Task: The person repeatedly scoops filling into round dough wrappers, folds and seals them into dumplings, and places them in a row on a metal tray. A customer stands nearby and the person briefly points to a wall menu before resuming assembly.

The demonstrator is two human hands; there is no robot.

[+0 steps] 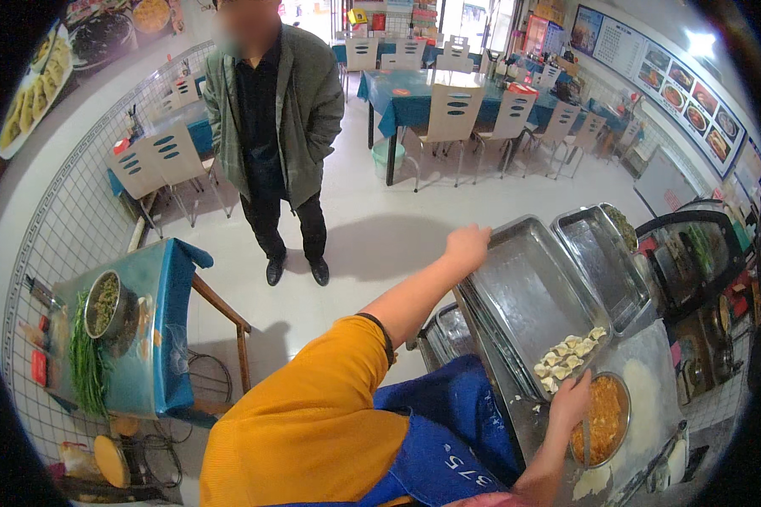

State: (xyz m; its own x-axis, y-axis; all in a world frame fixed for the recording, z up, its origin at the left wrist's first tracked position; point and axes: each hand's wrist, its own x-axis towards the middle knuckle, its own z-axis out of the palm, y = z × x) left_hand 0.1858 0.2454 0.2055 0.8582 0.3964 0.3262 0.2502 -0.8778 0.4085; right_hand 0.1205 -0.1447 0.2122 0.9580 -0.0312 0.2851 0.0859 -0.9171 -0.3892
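My left hand (469,246) is at the far left corner of a large metal tray (533,279), its fingers on the rim. At the tray's near end lies my right hand (571,400), gripping that edge. Several folded dumplings (567,358) sit in rows inside the near end of this tray, which rests on a stack of similar trays. Right beside my right hand stands a round metal bowl of orange-brown filling (602,415), with a flat metal spatula (586,440) in it. Flour (640,399) covers the worktop to the right of the bowl.
A person (273,127) stands facing the counter. Another metal tray (599,260) lies beyond the stack, near a black-framed case (691,253). At the left, a table with a blue cloth (177,329) bears a bowl of green filling (104,304) and green stalks (87,367).
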